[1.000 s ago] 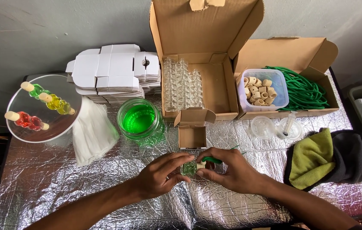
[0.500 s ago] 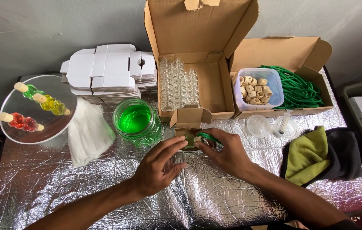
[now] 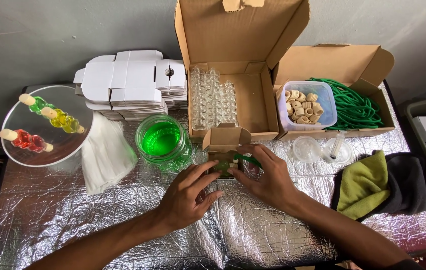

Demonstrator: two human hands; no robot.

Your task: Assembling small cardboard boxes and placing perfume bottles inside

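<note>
Both our hands sit at the small box (image 3: pixel 224 145) on the foil table (image 3: pixel 98 220), just in front of the big open carton (image 3: pixel 233 100). Left hand (image 3: pixel 188 195): fingers loosely curled, tips touching the green-filled bottle (image 3: pixel 223 167) in the box. Right hand (image 3: pixel 268 177): fingers pinched on the bottle's green cord (image 3: pixel 247 159) and cork end. Green jar (image 3: pixel 162 140) just left of the box; white cloth (image 3: pixel 105 152) beyond it.
</note>
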